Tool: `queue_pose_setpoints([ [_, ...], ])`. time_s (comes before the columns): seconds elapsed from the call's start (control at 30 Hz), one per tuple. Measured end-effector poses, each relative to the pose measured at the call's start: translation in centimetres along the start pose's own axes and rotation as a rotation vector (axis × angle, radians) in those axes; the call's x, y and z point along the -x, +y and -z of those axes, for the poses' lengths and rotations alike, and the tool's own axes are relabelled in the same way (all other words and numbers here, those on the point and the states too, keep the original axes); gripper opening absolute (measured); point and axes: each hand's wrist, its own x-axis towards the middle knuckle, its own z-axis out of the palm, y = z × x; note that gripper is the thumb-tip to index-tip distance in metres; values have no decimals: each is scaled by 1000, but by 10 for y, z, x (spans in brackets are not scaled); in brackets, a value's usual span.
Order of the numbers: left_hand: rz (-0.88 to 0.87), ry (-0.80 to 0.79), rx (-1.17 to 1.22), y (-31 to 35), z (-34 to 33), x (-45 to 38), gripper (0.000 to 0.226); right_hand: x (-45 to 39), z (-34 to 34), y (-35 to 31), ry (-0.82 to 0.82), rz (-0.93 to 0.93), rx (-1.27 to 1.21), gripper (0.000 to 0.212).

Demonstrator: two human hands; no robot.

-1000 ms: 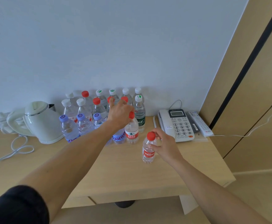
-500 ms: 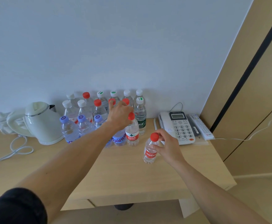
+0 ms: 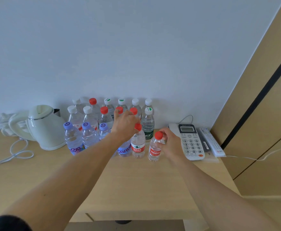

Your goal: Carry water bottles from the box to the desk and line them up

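Several water bottles with white, red, green-marked and purple caps stand in rows at the back of the wooden desk [image 3: 136,189]. My left hand [image 3: 124,124] reaches over the front row and grips the top of a blue-labelled bottle [image 3: 124,150], hiding its cap. Beside it stands a red-capped, red-labelled bottle [image 3: 138,144]. My right hand [image 3: 171,144] holds a small red-capped bottle [image 3: 154,151] by neck and shoulder, just right of that one, its base at the desk surface. The box is out of view.
A cream kettle [image 3: 44,129] with a loose white cable [image 3: 14,154] sits at the left. A desk phone [image 3: 191,142] and a remote [image 3: 211,142] lie close on the right. A tan wardrobe panel [image 3: 261,114] borders the right side.
My right hand has carried the small red-capped bottle back toward the front row, next to the red-labelled bottle. My left hand has stayed on the blue-labelled bottle.
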Motion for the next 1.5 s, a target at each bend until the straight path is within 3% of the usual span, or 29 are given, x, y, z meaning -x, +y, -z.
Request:
queue_pose_setpoints([
  [0.87, 20, -12, 108, -3, -2, -3, 22, -28, -11, -3, -64, -19, -12, 39],
  [1.23, 29, -44, 85, -2, 1, -1, 36, -33, -9, -5, -83, -78, 17, 44],
  [1.5, -4, -63, 59, -2, 6, -3, 27, -33, -8, -8, -98, -97, 22, 42],
])
